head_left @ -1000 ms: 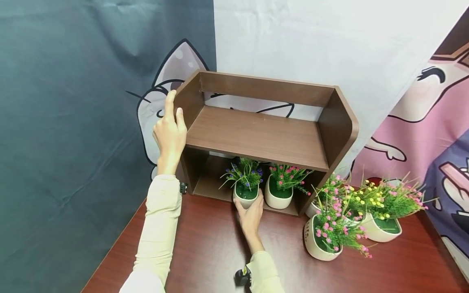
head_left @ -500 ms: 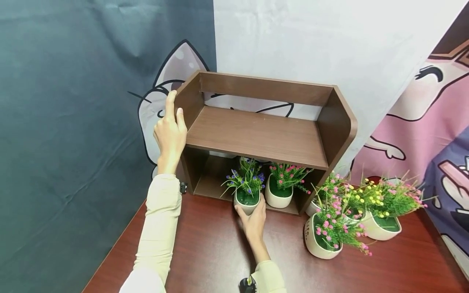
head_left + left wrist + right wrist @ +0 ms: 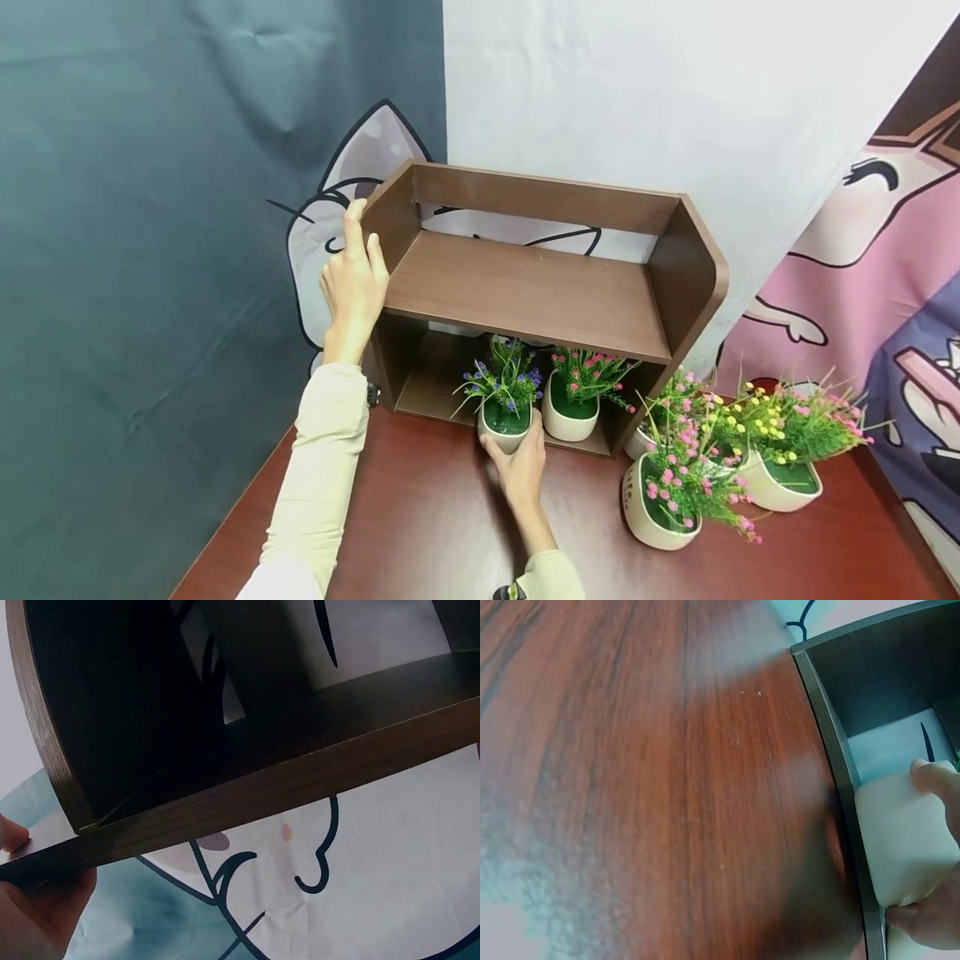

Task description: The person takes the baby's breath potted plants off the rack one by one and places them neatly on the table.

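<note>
At the front of the lower compartment (image 3: 427,392) of a brown shelf unit (image 3: 517,287), the right hand (image 3: 521,462) had its grip on a blue-flowered pot (image 3: 505,421), thumb on one side and fingers on the other. Farther up, the left hand (image 3: 354,287) gripped the unit's left side panel (image 3: 393,212).

Just right of the held pot, a pink-flowered pot (image 3: 570,421) stood within the same compartment, no hand on it. Beyond the unit's right side, other flower pots (image 3: 783,493) stood on the reddish surface (image 3: 420,500), a lettered pot (image 3: 643,517) nearest the person.

Judged from this layout, the work was part-way along: one pot looked settled, the held one was nearly placed but not released, and the outside group stood unshelved. Whether the held pot bore fully on the compartment floor could not be told.

Only the head view took in those outside pots. The right wrist view showed thumb and fingers at opposite ends of the pot's wall, its flowers almost out of frame; the left wrist view showed digits on both faces of the panel.
</note>
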The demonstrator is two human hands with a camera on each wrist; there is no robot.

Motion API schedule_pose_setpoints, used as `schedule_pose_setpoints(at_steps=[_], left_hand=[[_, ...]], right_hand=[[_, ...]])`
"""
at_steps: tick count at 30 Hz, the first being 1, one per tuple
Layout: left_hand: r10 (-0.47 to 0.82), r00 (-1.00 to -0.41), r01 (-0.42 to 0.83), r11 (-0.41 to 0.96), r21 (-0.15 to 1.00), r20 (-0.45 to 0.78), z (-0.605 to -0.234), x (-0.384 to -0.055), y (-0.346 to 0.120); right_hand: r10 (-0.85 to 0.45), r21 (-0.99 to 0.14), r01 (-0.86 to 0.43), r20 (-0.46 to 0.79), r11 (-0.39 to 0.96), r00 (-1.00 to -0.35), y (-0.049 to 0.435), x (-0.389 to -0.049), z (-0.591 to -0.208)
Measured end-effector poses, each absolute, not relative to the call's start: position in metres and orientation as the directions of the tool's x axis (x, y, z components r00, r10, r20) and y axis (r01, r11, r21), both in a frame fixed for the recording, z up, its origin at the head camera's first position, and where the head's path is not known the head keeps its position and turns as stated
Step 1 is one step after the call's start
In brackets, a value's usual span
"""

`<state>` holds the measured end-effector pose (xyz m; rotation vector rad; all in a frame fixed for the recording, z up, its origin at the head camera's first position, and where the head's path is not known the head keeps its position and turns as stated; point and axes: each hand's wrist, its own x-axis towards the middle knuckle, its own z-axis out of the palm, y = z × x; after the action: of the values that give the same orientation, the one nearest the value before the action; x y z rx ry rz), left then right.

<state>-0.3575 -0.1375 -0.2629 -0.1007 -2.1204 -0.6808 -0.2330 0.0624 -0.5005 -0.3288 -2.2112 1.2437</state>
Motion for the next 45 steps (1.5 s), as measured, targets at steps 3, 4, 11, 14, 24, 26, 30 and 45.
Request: schedule_pose_setpoints(at_steps=[3, 4, 11, 14, 24, 26, 30, 45], left_hand=[[-0.147, -0.613, 0.341, 0.837, 0.427, 0.776, -0.267, -0.361, -0.132], [-0.137, -0.617, 0.352, 0.833, 0.426, 0.775, -0.268, -0.362, -0.129], [-0.094, -0.629, 0.489, 0.724, 0.487, 0.772, -0.262, -0.366, -0.117], [-0.068, -0.589, 0.631, 0.584, 0.511, 0.805, -0.251, -0.370, -0.119], [0.115, -0.581, 0.811, 0.163, 0.561, 0.806, -0.209, -0.363, -0.120], [0.061, -0.557, 0.828, 0.125, 0.547, 0.829, -0.209, -0.363, -0.114], [-0.017, -0.537, 0.837, 0.116, 0.535, 0.843, -0.210, -0.365, -0.109], [-0.022, -0.384, 0.902, 0.207, 0.380, 0.923, -0.233, -0.371, -0.120]], right_hand=[[0.487, -0.842, -0.057, 0.364, 0.537, -0.794, 0.068, -0.228, -0.504], [0.492, -0.841, -0.054, 0.366, 0.538, -0.790, 0.071, -0.227, -0.504], [0.509, -0.833, -0.065, 0.395, 0.549, -0.765, 0.084, -0.224, -0.501], [0.515, -0.838, -0.055, 0.385, 0.543, -0.766, 0.084, -0.223, -0.499], [0.509, -0.837, -0.069, 0.394, 0.544, -0.765, 0.079, -0.212, -0.496], [0.506, -0.834, -0.077, 0.402, 0.547, -0.763, 0.079, -0.212, -0.494], [0.492, -0.820, -0.094, 0.425, 0.564, -0.760, 0.080, -0.213, -0.495], [0.466, -0.800, -0.074, 0.419, 0.596, -0.779, 0.081, -0.219, -0.510]])
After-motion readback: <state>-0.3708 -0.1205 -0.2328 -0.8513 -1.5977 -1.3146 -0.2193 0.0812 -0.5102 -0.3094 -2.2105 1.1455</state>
